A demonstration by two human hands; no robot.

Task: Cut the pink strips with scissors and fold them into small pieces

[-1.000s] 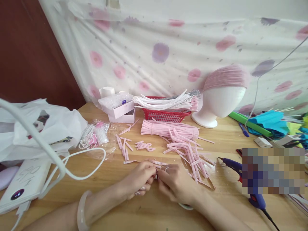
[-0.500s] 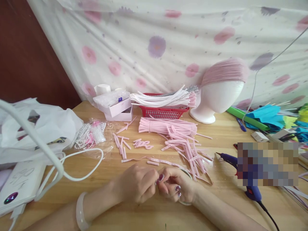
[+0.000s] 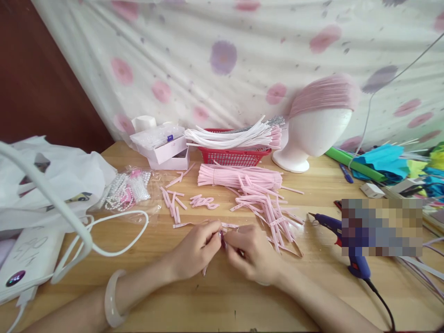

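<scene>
Over the front middle of the table, my left hand (image 3: 197, 247) and my right hand (image 3: 255, 252) meet with their fingertips pinched together. Whatever lies between those fingers is too small and covered to make out. Just behind them runs a pink measuring tape (image 3: 183, 225), partly covered by my hands. Several short cut pink pipe cleaners (image 3: 172, 206) lie beyond my left hand, next to a few pink looped pieces (image 3: 204, 201). Bent pink pipe cleaners (image 3: 274, 215) are heaped beyond my right hand, and a tied pink bundle (image 3: 239, 176) rests farther back.
A red basket (image 3: 229, 157) holds white and pink pipe cleaners. Right of it stands a white foam head (image 3: 314, 132). A glue gun (image 3: 329, 224) lies at the right, its cord trailing forward. White cable (image 3: 120, 252), bagged beads (image 3: 128, 189) and a power bank (image 3: 29, 259) occupy the left.
My right hand has turned over so its back now faces up, and both hands sit slightly farther back. The short pink piece behind them is no longer visible. The view has tilted slightly.
</scene>
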